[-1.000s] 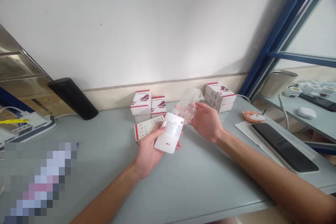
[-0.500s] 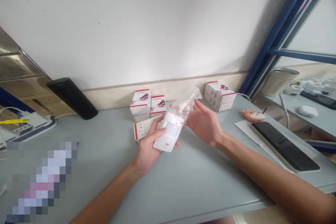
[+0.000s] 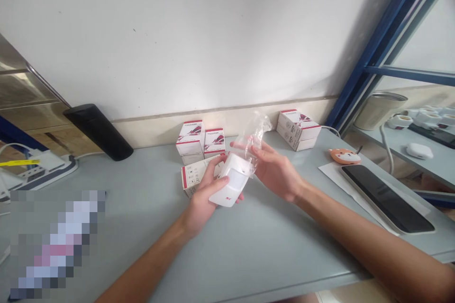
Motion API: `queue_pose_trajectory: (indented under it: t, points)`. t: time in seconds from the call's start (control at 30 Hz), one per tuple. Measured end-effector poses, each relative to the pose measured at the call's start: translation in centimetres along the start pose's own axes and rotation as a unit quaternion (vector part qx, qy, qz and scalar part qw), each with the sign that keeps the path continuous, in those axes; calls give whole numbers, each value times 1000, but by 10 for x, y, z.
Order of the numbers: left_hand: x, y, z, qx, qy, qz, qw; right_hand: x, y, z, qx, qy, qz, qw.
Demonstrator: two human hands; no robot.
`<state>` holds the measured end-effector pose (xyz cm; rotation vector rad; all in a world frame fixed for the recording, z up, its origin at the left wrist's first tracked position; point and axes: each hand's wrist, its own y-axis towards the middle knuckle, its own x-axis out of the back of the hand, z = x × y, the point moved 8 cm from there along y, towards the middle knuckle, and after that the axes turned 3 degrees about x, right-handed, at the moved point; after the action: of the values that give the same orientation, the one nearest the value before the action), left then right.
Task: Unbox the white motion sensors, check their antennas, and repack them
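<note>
Just now, the clear bag (image 3: 259,128) had come over the top of the white device (image 3: 231,182) at the middle of the frame; a second before, it lay behind and beside it, with the device's front uncovered. The right hand (image 3: 279,175) had also drawn closer, its thumb and fingers gathered on the plastic near the device's upper end, so both hands now met at that end. Whether the plastic wrapped fully round it could not be told. The left hand (image 3: 202,201) was clasped around the device, thumb across its face, fingertips showing at its right side.

The grey tabletop (image 3: 177,265) stretched from beneath the hands to its front edge at the bottom of the frame, giving room on the near side. Behind the left fingers a flat-lying box (image 3: 191,177) crowded the far side; a box stack (image 3: 298,130) stood right of centre, beyond the right hand, and a phone (image 3: 387,199) lay at lower right, past the right forearm.
</note>
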<state>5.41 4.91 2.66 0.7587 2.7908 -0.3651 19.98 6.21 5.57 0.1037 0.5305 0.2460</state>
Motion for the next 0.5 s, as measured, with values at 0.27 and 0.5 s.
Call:
queue_pose_trajectory:
  t: [0.27,0.5]
  points:
    - [2,0,-5,-49,54,-55,996,-16,-4,-16,0,-81,80,994]
    - [-6,4,1,-130,139,-52,980,-4,-2,8,28,-244,132,960]
